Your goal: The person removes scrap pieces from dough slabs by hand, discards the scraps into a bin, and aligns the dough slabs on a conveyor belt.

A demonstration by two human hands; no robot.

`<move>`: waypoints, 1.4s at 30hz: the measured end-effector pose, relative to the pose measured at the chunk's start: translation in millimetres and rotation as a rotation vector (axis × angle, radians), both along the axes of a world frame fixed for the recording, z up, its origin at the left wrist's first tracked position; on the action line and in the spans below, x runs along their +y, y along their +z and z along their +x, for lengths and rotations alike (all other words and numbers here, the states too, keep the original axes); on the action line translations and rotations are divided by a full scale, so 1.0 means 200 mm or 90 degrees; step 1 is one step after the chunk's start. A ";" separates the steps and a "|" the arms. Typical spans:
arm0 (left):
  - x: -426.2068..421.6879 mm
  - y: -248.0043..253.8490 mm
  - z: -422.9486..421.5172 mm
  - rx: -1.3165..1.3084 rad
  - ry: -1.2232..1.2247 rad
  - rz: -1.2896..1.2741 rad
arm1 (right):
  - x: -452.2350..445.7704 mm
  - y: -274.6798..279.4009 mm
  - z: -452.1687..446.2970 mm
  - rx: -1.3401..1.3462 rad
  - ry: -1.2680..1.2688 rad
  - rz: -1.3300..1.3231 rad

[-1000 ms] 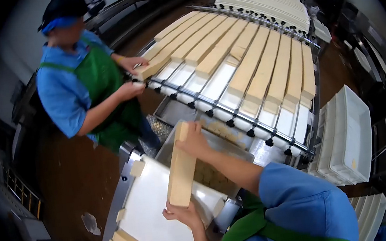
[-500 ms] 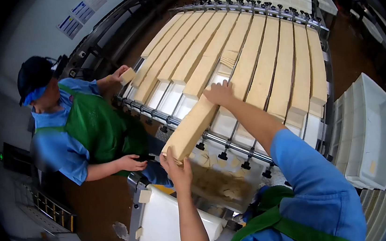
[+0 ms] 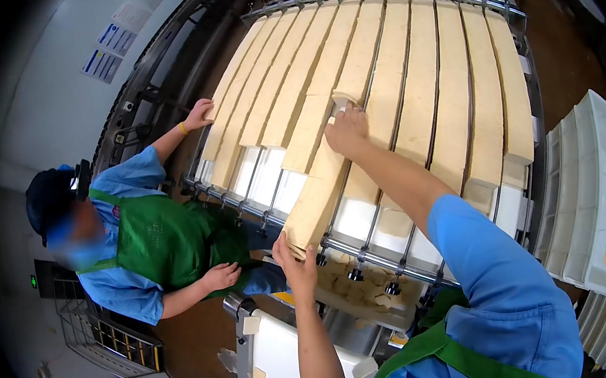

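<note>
A long pale-yellow block (image 3: 313, 214), like firm tofu or cheese, lies between my hands, its near end sticking out over the table's front rail. My left hand (image 3: 296, 267) is closed round that near end. At the far end my right hand (image 3: 348, 131) grips the block, fingertips bent down into the gap between rows and partly hidden. A small pale piece (image 3: 344, 98) sits just beyond those fingers. Long rows of the same material, such as the row (image 3: 377, 118) to the right, lie side by side along the white table (image 3: 357, 216).
A co-worker in a green apron (image 3: 164, 237) stands at left, one hand (image 3: 199, 114) at the outermost row. The front rail (image 3: 369, 258) carries black knobs. Below are a bin of scraps (image 3: 358, 294) and a white belt (image 3: 283, 346). Stacked white trays (image 3: 592, 195) stand at right.
My hands and the block have shifted away from me, further onto the table, into line with the row beyond. The small piece in the co-worker's raised hand no longer shows; that hand is at the outer row.
</note>
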State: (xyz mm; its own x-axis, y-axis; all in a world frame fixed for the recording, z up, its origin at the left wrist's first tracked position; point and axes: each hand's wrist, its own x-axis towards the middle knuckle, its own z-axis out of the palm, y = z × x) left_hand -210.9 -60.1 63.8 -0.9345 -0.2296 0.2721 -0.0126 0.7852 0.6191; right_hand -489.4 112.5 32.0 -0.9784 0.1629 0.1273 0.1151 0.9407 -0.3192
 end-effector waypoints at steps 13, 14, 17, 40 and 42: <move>0.11 -0.03 -0.12 -0.018 0.006 0.002 | 0.11 -0.02 -0.05 -0.015 0.111 0.033; 0.11 -0.03 -0.12 -0.017 0.004 0.002 | 0.12 -0.01 -0.04 -0.018 0.121 0.046; 0.11 -0.05 -0.11 -0.024 0.022 0.015 | 0.13 0.00 -0.01 0.034 0.154 0.081; 0.21 -0.23 0.73 0.024 0.403 -0.195 | 0.15 0.05 0.23 0.046 0.252 -0.150; 0.13 -0.38 0.95 0.102 0.235 -0.252 | 0.11 0.04 0.44 0.122 0.351 -0.178</move>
